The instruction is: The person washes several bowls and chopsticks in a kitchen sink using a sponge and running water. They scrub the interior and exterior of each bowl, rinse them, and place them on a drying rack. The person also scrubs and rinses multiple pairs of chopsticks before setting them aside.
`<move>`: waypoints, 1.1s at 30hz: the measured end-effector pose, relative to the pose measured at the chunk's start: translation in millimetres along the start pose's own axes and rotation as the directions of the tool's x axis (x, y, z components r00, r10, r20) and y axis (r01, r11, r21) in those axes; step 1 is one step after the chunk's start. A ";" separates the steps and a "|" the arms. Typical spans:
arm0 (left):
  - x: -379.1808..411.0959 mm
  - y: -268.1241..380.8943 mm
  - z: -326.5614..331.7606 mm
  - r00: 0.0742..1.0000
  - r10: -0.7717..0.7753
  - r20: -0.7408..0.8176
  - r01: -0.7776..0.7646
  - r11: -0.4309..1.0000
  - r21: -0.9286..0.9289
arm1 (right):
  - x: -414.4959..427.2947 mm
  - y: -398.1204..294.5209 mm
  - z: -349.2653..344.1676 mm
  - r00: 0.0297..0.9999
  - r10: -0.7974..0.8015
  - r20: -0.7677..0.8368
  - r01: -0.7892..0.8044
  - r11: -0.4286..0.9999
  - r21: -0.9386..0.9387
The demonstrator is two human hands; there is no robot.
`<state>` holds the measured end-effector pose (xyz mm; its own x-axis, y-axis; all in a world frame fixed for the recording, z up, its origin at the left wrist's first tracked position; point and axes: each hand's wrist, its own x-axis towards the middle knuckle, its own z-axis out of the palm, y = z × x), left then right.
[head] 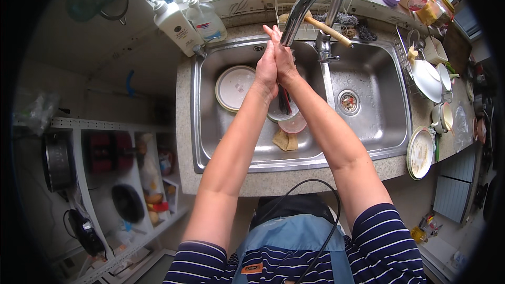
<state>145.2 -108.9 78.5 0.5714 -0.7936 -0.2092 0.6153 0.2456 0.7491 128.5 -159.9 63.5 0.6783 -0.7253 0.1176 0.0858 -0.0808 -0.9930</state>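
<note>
Pressed palm to palm, my left hand [267, 71] and my right hand [285, 61] are under the spout of the chrome faucet [294, 15]. Their fingers point away from me, and whatever may lie between the palms is hidden. Below them is the left basin of a stainless steel double sink [232, 136]. Pale plates [232, 88] are stacked at its left side. Close under my wrists, dark and red handles of utensils [283, 102] rest over a dish partly covered by my arms. A small pinkish bowl [294, 124] and a tan cloth or sponge [285, 142] lie nearer to me.
Two white pump bottles [177, 27] stand at the back left corner. A wooden-handled brush [329, 31] extends behind the faucet. The right basin has a drain strainer [348, 102]. On the right counter are a rack with white bowls [427, 81] and soiled plates [419, 153]. A black cable [337, 205] hangs before me.
</note>
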 end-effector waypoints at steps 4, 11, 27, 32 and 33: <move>23.6 -4.2 -33.7 0.997 0.074 -0.033 -0.078 0.987 -0.142 | -20.8 0.6 16.2 0.998 -0.041 0.051 0.033 0.988 0.152; 10.4 -12.1 -2.8 0.999 0.010 0.034 -0.013 0.997 0.076 | 3.4 18.7 -7.0 0.990 -0.126 -0.070 0.115 0.983 -0.141; 25.3 -7.8 -43.2 0.983 0.111 -0.149 -0.137 0.975 -0.176 | -28.9 7.2 22.8 0.973 -0.205 0.109 0.207 0.978 -0.015; -4.3 2.2 -3.2 0.999 -0.019 -0.049 0.022 0.998 0.066 | 2.0 13.4 -1.3 0.985 -0.167 -0.035 0.158 0.970 -0.187; 0.1 0.6 -12.4 1.000 -0.012 -0.011 0.012 1.000 -0.006 | -2.7 11.9 1.6 0.991 -0.134 -0.002 0.133 0.982 -0.135</move>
<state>152.4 -102.0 71.2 0.5699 -0.7902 -0.2253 0.6254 0.2393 0.7427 128.9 -157.8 51.4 0.6591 -0.7094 0.2498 0.0756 -0.2680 -0.9604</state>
